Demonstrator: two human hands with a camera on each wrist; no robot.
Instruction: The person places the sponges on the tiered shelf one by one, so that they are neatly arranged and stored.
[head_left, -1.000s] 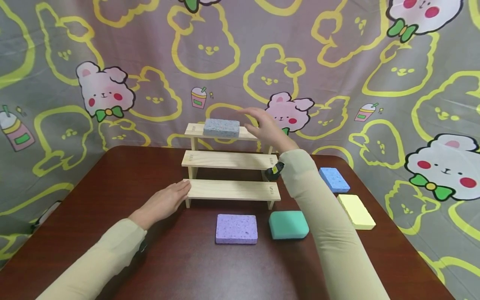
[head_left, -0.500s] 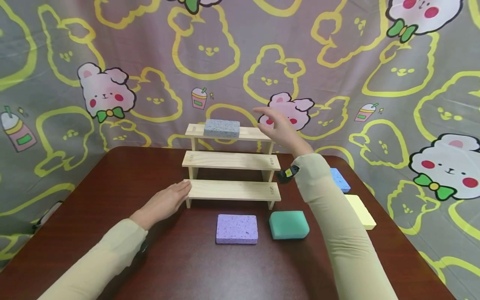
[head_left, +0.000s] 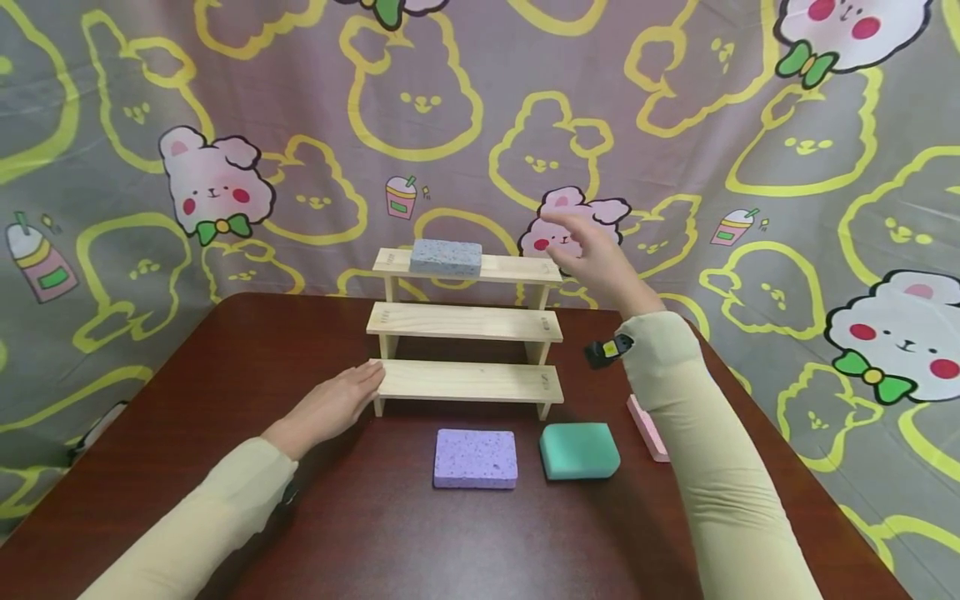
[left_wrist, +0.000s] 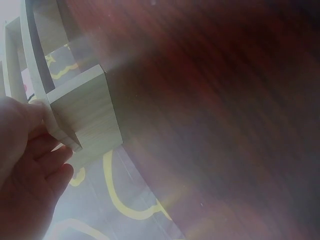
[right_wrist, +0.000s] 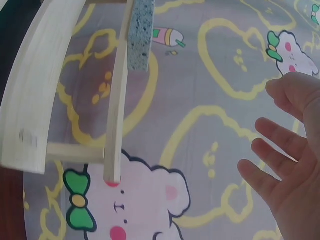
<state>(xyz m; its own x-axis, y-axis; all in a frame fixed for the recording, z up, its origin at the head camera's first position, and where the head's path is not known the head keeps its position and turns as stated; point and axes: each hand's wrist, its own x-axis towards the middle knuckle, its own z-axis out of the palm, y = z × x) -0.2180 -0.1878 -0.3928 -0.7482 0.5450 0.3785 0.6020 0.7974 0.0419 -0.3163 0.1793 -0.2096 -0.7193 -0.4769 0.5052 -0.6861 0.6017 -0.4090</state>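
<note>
A three-step wooden shelf stand sits on the dark red-brown table. At the left end of its lowest step, my left hand holds the board; in the left wrist view the thumb and bent fingers are at the board's end. A speckled grey-blue sponge lies on the top step, left of its middle. My right hand is raised in the air off the right end of the top step. Its fingers are spread and loosely bent, with nothing in them, as the right wrist view also shows.
In front of the stand lie a purple sponge and a green sponge. A pink sponge shows partly beside the right sleeve. A patterned cloth hangs behind the table.
My right hand has moved right, away from the grey-blue sponge. Its sleeve now hides the blue and yellow sponges, and a pink one shows. My left hand has stayed put.
</note>
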